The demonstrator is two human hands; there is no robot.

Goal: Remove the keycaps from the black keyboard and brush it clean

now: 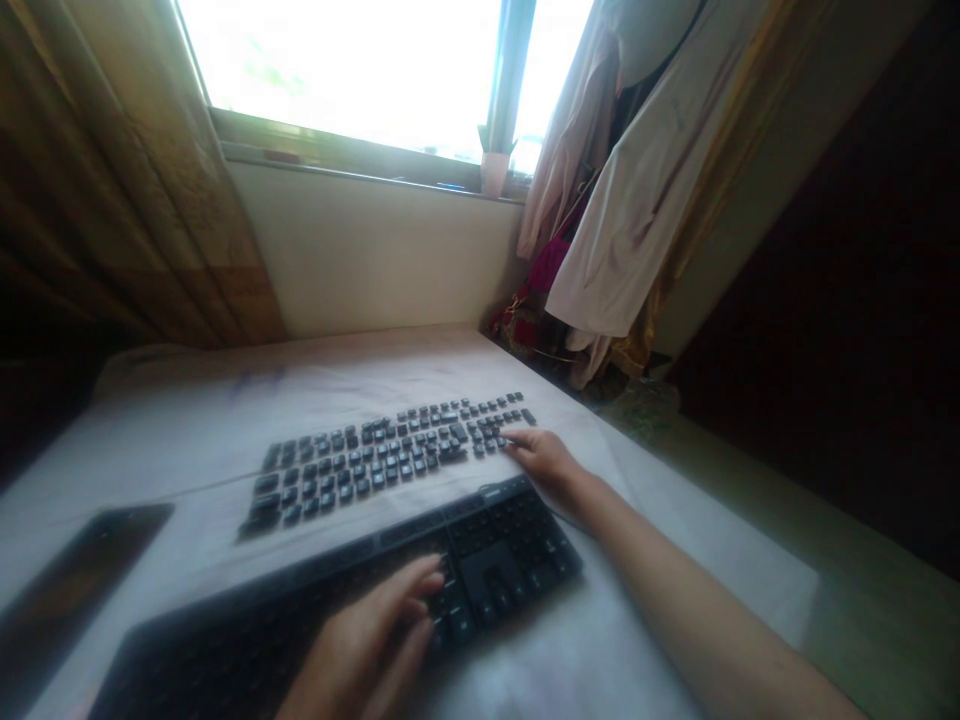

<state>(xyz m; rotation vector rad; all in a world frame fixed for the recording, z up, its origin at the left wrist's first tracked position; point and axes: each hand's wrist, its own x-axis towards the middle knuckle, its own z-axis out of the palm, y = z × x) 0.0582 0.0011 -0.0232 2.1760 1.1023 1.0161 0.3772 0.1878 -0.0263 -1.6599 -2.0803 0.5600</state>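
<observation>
A black keyboard [352,575] lies at a slant in front of me, with keys in place on its right part and bare-looking, blurred areas on its left. Loose black keycaps [367,470] are laid out in rows on the cloth behind it. My right hand [546,462] reaches to the right end of these rows, its fingertips closed together on a keycap there. Over the keyboard's middle hovers or rests my left hand [375,635], fingers loosely bent and apart, with no held thing visible. Whether it touches the keys is hard to tell.
A dark flat phone-like object [82,590] lies at the left. White cloth [645,470] covers the surface, which ends at a right edge. Behind stand a window [345,70], a small plant pot [494,172], a curtain [127,170] and hanging clothes [622,220].
</observation>
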